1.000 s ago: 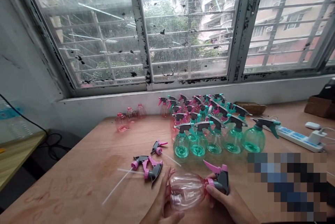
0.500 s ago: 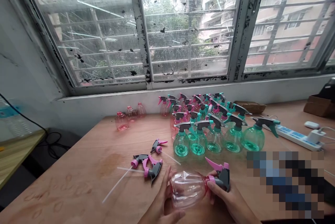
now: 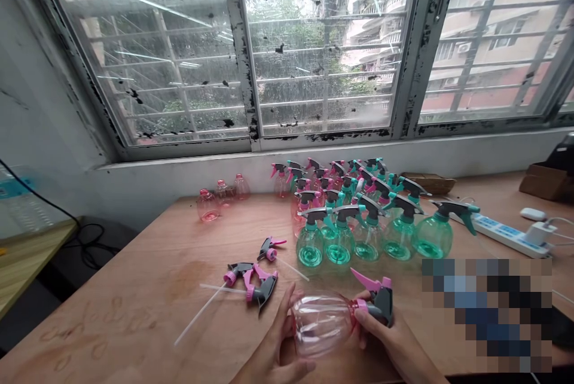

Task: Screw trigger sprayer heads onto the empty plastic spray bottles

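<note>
The transparent pink ribbed plastic bottle [image 3: 321, 323] is held on its side between both hands at the near edge of the brown wooden table [image 3: 147, 288], its neck pointing right. The left hand [image 3: 284, 348] is curled around its base, with fingers and thumb spread to either side. The right hand [image 3: 376, 327] grips the neck end, its thumb by the pink collar of the black-and-pink trigger spray head [image 3: 382, 300], which sits on the neck. Whether the bottle touches the table cannot be told. Left of the bottle and a little beyond it lie three loose black-and-pink spray heads with thin translucent tubes [image 3: 262, 293]. Farther beyond the bottle stands a close group of green and pink spray bottles with trigger tops [image 3: 339, 245]; three small open-necked pink bottles [image 3: 208, 207] stand beyond it to the left, by the wall. Well to its right, beyond it, lies a white power strip [image 3: 506, 234].
</note>
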Motion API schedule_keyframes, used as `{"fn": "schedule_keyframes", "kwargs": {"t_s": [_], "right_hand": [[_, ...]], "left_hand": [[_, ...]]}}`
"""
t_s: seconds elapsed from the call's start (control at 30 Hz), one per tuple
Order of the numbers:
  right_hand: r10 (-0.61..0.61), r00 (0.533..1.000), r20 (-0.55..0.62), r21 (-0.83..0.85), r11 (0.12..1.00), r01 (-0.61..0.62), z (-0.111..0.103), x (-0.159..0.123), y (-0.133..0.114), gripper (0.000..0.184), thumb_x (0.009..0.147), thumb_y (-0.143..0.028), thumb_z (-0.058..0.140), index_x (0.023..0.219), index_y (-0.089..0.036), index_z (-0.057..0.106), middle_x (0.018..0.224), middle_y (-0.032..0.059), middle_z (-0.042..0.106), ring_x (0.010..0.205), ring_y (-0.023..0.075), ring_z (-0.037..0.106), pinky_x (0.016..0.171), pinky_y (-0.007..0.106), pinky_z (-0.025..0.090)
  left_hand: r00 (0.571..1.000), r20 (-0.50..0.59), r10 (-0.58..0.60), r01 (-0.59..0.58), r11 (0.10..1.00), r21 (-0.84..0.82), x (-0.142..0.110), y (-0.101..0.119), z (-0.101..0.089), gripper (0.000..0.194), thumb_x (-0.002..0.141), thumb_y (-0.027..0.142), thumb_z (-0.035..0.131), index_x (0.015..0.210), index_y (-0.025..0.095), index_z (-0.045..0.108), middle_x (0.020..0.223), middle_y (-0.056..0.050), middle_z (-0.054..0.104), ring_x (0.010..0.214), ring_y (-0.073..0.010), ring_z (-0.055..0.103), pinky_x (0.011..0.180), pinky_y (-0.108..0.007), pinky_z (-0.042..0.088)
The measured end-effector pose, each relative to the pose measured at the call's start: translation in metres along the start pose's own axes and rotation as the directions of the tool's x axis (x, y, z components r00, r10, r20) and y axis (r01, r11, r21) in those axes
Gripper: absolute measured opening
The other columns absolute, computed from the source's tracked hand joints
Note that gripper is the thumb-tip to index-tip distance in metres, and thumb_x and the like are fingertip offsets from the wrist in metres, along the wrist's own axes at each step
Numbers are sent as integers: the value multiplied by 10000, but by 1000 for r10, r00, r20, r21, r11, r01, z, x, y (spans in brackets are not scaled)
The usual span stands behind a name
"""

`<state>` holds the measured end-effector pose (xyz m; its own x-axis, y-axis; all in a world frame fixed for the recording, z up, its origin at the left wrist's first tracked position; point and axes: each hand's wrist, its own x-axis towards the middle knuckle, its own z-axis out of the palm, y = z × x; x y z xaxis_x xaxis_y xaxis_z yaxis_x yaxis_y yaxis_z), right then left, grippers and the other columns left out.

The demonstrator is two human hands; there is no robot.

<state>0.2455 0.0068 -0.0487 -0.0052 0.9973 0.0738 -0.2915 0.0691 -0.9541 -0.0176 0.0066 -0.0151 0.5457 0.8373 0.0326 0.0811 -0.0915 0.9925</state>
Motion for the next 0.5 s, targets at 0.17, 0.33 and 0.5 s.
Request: {"fn": "schedule_keyframes", "kwargs": {"t_s": [0.17, 0.33, 0.5], "right_hand": [[5, 1000, -21, 22, 1000, -4, -1, -2, 0, 421, 811, -551, 804, 973, -212, 613, 625, 3, 744, 522, 176, 643, 548, 302, 513], [14, 1000, -25, 14, 1000, -14, 0, -3, -1, 431, 800, -554, 811, 977, -213, 616, 613, 2, 746, 516, 177, 647, 551, 300, 511], [13, 1000, -20, 35, 999, -13, 1, -3, -4, 420, 800, -540, 817, 967, -209, 620, 613, 5, 741, 512, 175, 634, 543, 305, 502]], "left_hand": [[999, 14, -43, 42, 999, 28, -4, 2, -1, 1207, 771, 470, 842, 1607, 340, -17, 1711, -47, 224, 1593, -309, 83, 1287, -404, 130], [991, 55, -123, 128, 986, -103, -3, 0, 0, 1171, 805, 504, 798, 1616, 261, -11, 1720, -81, 188, 1590, -308, 110, 1289, -414, 113], [996, 64, -60, 66, 994, -91, -1, 3, 1, 1112, 843, 476, 776, 1611, 334, -16, 1731, -58, 142, 1583, -305, 153, 1273, -411, 183]]}}
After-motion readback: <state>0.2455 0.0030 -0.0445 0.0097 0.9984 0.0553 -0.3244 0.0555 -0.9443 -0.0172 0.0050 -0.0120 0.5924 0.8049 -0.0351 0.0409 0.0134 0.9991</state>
